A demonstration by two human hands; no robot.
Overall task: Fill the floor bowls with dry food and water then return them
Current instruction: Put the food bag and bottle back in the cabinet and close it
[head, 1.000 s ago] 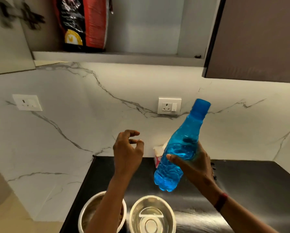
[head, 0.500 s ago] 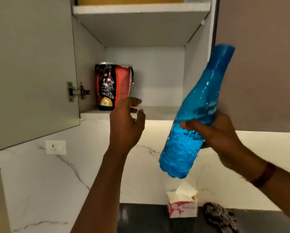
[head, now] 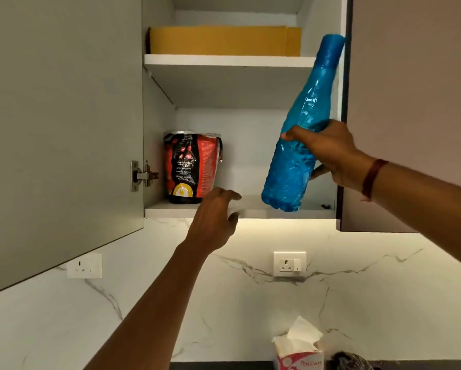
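My right hand [head: 328, 152] grips a blue plastic water bottle [head: 296, 145] around its middle, cap up and tilted right, its base just above the lower shelf [head: 253, 209] of the open wall cabinet. A red and black dry food bag [head: 190, 166] stands at the left of that shelf. My left hand [head: 214, 217] is raised in front of the shelf edge, fingers apart, holding nothing, just right of the bag. The bowls are out of view.
The cabinet door [head: 64, 124] hangs open on the left; a closed brown door [head: 416, 102] is on the right. A yellow box [head: 224, 40] fills the upper shelf. Below are a marble backsplash with a wall socket [head: 289, 264], a tissue box [head: 298, 348] and a dark cloth [head: 352, 361].
The view has tilted up from the counter and bowls to the open cabinet. My right hand has lifted the bottle up to the lower shelf. My left hand has risen to the shelf edge.
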